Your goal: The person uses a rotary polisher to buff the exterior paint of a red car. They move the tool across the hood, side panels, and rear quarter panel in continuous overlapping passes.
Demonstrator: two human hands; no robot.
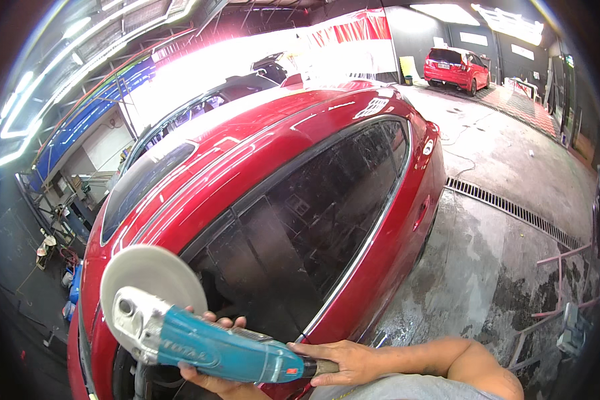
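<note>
The left hand [213, 381] wraps its fingers around the teal polisher [220, 343]; the right hand [343, 362] grips its dark tail end. The tool is held over the near end of the red car [180, 230], by the lower corner of the dark side window [313, 213]. If the white disc [157, 270] tilted (a slack right-hand grip might do it), its rim could scuff the bodywork. Disc contact is unclear; the left palm is hidden behind the tool.

Concrete floor [507, 157], darkly patched at near right, carries the near red car [300, 200] and, far right, a second red car [455, 69]; a slotted drain [513, 209] crosses it.
</note>
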